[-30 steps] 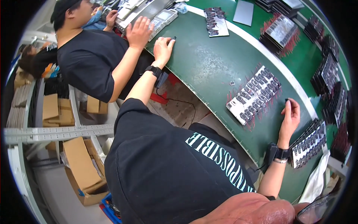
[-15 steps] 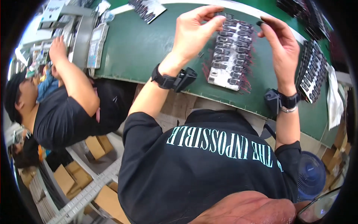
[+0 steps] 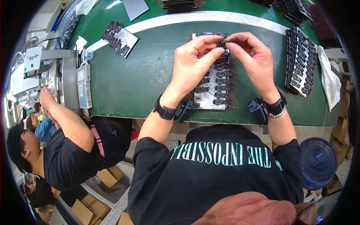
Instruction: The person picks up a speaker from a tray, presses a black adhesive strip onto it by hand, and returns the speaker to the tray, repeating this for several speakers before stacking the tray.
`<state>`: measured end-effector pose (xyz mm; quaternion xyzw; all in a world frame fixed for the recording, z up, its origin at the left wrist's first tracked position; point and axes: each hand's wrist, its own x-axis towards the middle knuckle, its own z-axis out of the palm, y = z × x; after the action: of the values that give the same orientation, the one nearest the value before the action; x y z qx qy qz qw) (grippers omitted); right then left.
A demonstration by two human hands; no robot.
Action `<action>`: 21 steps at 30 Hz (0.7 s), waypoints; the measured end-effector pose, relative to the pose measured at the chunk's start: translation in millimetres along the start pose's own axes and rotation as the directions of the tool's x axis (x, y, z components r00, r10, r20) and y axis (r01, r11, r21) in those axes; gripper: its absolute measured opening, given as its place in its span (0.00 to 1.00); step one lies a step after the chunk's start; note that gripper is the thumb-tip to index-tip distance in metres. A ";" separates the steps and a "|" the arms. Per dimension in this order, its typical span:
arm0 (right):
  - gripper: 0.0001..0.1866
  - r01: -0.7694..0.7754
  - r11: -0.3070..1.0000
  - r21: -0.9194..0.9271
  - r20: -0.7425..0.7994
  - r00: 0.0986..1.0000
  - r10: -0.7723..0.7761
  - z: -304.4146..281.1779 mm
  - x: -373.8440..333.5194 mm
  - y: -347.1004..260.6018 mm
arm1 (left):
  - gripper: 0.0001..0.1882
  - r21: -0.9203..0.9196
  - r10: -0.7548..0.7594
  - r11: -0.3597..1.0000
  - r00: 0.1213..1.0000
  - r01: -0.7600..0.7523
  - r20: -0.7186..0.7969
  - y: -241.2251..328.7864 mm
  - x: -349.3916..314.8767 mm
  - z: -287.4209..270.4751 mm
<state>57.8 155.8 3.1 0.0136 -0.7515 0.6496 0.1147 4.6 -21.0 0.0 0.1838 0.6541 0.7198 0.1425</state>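
Observation:
A white board (image 3: 210,102) lies on the green tabletop, carrying rows of small rectangular black parts (image 3: 221,80) with thin red wires sticking out at the sides. Above its far half, my left hand (image 3: 197,62) and my right hand (image 3: 253,60) meet fingertip to fingertip. Thumbs and forefingers of both are closed in a pinch around a small black part (image 3: 223,44). My fingers cover most of it, so its exact shape is hidden. The hands also block the upper middle of the board.
Stacked boards of similar parts (image 3: 302,63) stand at the right, beside a white cloth (image 3: 329,80). Another loaded board (image 3: 120,39) lies at the far left. A keypad device (image 3: 84,86) sits at the left edge, near a co-worker (image 3: 71,146). A blue fan (image 3: 318,163) stands below right.
My right hand, which held a small black piece apart at the right, has come left to meet my left hand. The view has shifted, so the whole bench appears displaced.

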 end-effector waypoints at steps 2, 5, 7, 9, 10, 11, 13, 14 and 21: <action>0.09 0.006 1.000 -0.024 -0.005 1.000 -0.006 -0.4 1.1 0.5 | 0.15 0.016 -0.006 1.000 1.000 0.006 0.008 -1.5 -0.2 -0.5; 0.09 0.027 0.998 -0.065 -0.016 0.999 -0.028 -1.3 2.1 0.0 | 0.15 0.050 0.000 0.999 1.000 -0.001 0.022 -4.2 -0.9 -3.1; 0.08 -0.142 0.980 0.140 0.090 0.987 0.130 -5.9 5.0 2.1 | 0.15 0.097 0.026 0.995 0.999 -0.030 0.045 -5.5 -0.8 -4.7; 0.08 -0.232 0.945 0.232 0.150 0.968 0.201 -10.1 6.0 3.2 | 0.15 0.093 0.021 0.995 0.998 -0.026 0.057 -4.2 -2.1 -3.4; 0.08 -0.230 0.940 0.250 0.180 0.965 0.188 -12.0 6.8 3.5 | 0.15 0.091 0.019 0.996 0.998 -0.025 0.066 -2.7 -2.6 -2.6; 0.08 -0.228 0.936 0.269 0.210 0.962 0.175 -13.6 7.4 3.7 | 0.15 0.088 0.016 0.996 0.997 -0.023 0.075 -1.4 -2.9 -2.0; 0.09 -0.228 0.930 0.289 0.238 0.958 0.161 -14.8 7.2 2.8 | 0.14 0.092 -0.001 0.996 0.997 -0.007 0.081 1.7 -3.3 -2.5; 0.09 -0.226 0.930 0.290 0.242 0.957 0.158 -14.6 7.0 2.0 | 0.14 0.096 -0.015 0.995 0.996 0.007 0.083 3.1 -3.7 -3.2; 0.11 -0.235 0.924 0.301 0.258 0.953 0.158 -12.0 3.5 3.8 | 0.13 0.092 0.004 0.996 0.995 -0.013 0.101 -1.6 -6.8 -2.4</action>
<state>55.5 168.5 1.6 0.0314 -0.6385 0.7678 -0.0428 9.5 -26.0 -2.3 0.2291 0.6780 0.6791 0.1636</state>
